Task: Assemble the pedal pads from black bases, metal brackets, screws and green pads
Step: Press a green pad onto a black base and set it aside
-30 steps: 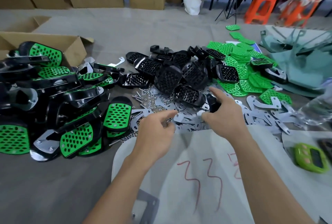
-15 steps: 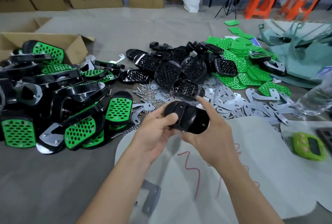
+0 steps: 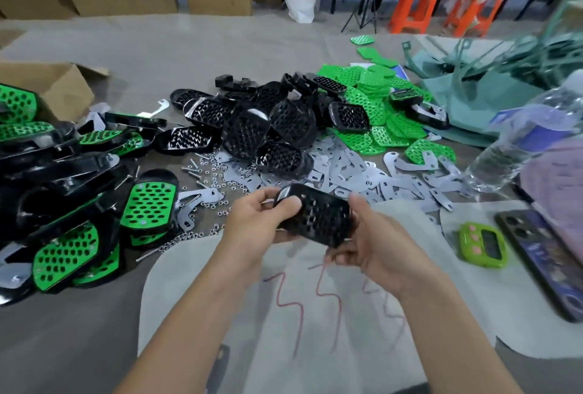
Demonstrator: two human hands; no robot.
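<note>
A black base with its honeycomb hollow facing me is held over the white sheet. My left hand grips its left end, thumb on top. My right hand holds its right end and underside. Behind it lie a heap of black bases, flat metal brackets, loose screws and nuts, and a spread of green pads.
Finished pedal pads with green faces pile up at the left by an open carton. At the right lie a green timer, a phone and a water bottle. Cartons and orange stools stand at the back.
My right hand lifted a black base off the heap's near edge and brought it toward me. My left hand joined it, and the base got turned so its honeycomb side faces up.
</note>
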